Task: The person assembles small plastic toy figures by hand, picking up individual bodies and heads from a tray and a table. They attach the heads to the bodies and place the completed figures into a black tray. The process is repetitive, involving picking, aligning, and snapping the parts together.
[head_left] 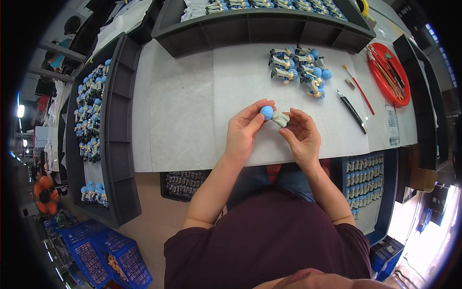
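Between my two hands, above the near part of the table, I hold a small figurine [280, 118] with a round light-blue head and a pale greyish-white body. My left hand [244, 126] pinches it at the head between thumb and fingers. At the other end, the fingertips of my right hand [304, 136] close on the bottom of the body. The figurine lies tilted, head to the left. Beyond my hands, a cluster of similar blue-haired figurines [315, 72] lies on the white table covering [185, 103].
A dark grey tray [262, 29] of figurines stands at the back, another tray [120, 144] at the left. Rightward lie a craft knife [352, 111], a red-handled brush [361, 91], an eraser-like block [350, 84] and a red dish [403, 77] with brushes. A blue crate [342, 192] of figurines sits below, at right.
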A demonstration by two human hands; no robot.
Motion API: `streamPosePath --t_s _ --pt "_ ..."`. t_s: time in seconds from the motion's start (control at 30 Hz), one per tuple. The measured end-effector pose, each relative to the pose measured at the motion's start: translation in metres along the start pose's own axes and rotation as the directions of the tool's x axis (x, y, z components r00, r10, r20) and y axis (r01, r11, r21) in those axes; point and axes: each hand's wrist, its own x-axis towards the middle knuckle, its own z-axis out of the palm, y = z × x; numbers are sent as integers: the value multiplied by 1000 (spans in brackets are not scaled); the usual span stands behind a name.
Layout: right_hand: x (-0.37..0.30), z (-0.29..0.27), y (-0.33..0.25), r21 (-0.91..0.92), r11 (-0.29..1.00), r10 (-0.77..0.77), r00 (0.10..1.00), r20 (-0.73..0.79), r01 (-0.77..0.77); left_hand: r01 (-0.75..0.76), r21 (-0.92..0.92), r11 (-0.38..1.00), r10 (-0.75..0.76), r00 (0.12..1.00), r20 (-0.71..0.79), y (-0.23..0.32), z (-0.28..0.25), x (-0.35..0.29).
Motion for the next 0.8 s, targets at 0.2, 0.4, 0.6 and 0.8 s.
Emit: streamPosePath --t_s 0.2,0.4,0.6,0.8 --pt "0 1 -2 -4 1000 -8 1000 -14 7 -6 25 1000 5 999 42 0 1 0" --pt "0 0 -2 11 1000 -26 999 -35 26 -14 66 998 9 998 69 1 3 -1" --pt "0 0 -2 9 1000 -29 999 -40 29 4 52 999 -6 999 53 2 5 -1" --pt "-1 0 -2 -5 999 -48 998 -52 47 20 26 999 -21 999 31 3 7 -1"
